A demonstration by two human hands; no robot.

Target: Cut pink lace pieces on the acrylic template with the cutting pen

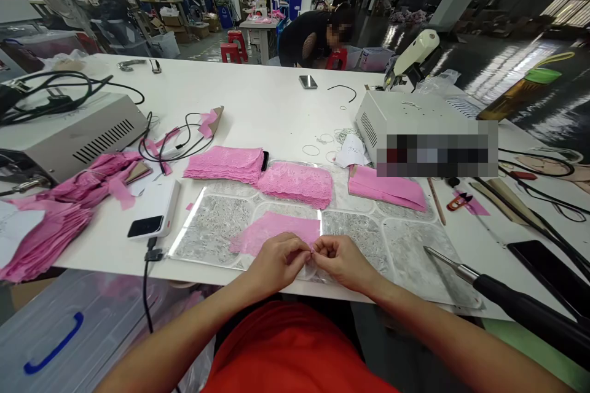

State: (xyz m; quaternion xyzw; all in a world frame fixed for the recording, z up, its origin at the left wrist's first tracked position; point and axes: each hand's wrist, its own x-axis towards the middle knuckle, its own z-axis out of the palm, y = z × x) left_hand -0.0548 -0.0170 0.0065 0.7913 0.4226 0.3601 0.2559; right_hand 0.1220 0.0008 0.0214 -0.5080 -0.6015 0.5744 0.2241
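A thin pink fabric piece (276, 227) lies flat on the grey marbled mat (216, 227), right in front of me. At its near corner my left hand (279, 263) pinches thumb and finger together on the fabric edge. Close beside it, my right hand (345, 264) is closed in a pinch at the same edge; the fingertips of both hands nearly touch and hide what is between them. Beyond the piece are two stacks of pink lace, the left stack (225, 163) and the middle stack (295, 184). Folded pink fabric (387, 188) lies to the right.
A black-handled tool (520, 307) with a pointed metal tip reaches in from the right, near a phone (548, 276). Orange thread snips (460, 201) lie farther back. Grey boxes stand left (78, 135) and right (415, 116). A white power bank (157, 212) has a cable.
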